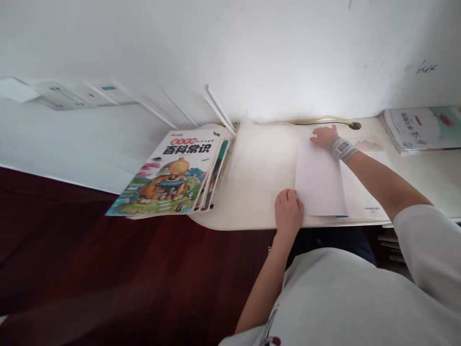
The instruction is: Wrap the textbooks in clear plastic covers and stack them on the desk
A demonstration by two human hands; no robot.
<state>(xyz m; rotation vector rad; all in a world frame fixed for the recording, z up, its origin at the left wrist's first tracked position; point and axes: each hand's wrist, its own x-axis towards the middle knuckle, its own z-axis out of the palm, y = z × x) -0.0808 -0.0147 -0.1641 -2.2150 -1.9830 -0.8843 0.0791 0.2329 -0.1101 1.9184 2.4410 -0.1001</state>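
Left hand: the left hand [288, 211] rests knuckles up at the near edge of the desk [432, 178], touching the near left corner of the white sheet [319, 182].
Left fingers: curled downward and held together; whether they pinch the sheet corner or only lie on it cannot be told.
Right hand: the right hand [324, 136] lies palm down on the far edge of the white sheet, arm stretched forward.
Right fingers: extended, slightly spread and flat on the paper, clamped on nothing.
Wrist band: a grey-white wrist band [344, 149] wraps the right wrist.
White sheet: lies flat on the desk, in the middle, between the two hands, long side running away from the person.
Booklet: a white booklet [365, 197] lies under the sheet, showing to its right, with small print near its near corner.
Translucent sheet: a large pale translucent sheet [259, 163] lies just left of the white sheet, its far edge lifted slightly.
Book stack, left: a stack of picture books [173, 173] overhangs the left end of the desk, colourful cover up.
Books, right: a second pile of books [425, 127] lies at the far right, well apart from the hands.
Cable: a yellow cable [320, 118] runs along the wall [252, 48] to a cable port [356, 125], near the right hand.
Floor: dark red floor [108, 269] lies below the desk edge.
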